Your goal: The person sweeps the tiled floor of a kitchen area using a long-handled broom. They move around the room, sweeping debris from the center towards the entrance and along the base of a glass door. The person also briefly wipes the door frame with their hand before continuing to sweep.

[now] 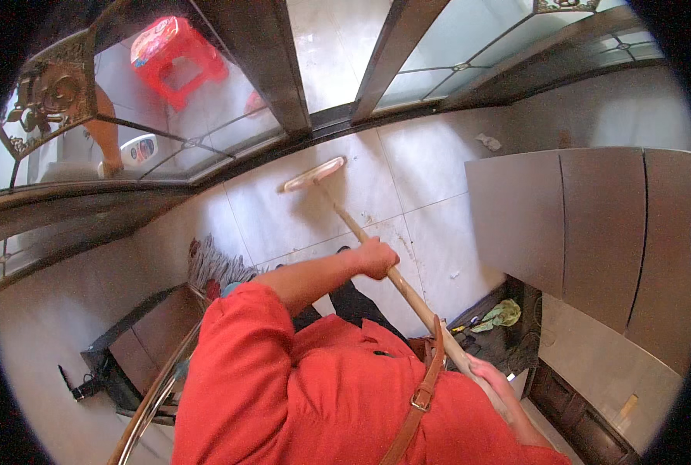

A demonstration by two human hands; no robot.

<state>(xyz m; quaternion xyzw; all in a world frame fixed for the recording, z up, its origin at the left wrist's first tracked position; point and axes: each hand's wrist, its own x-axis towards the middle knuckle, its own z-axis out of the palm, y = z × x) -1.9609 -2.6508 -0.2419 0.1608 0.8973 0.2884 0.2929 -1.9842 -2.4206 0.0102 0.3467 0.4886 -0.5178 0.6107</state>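
Note:
My left hand (377,258) is closed around the middle of a long wooden handle (409,296). Farther back along the same pole, at my right side, my right hand (485,372) grips its upper part. The pole runs forward to a narrow, pale broom head (313,174), which rests on the light floor tiles (432,168) near a dark door sill. Its bristles are hard to make out. Brown crumbs of dirt (400,232) lie on the tiles between the head and my feet. A small white scrap (454,275) lies farther right.
A string mop (220,261) stands at left, beside metal and wooden poles (159,389). Dark-framed glass doors (281,70) are ahead, with a red plastic stool (177,61) beyond. At right are a brown cabinet (554,215), a crumpled scrap (488,142) and a green bag (501,315) on a dark surface.

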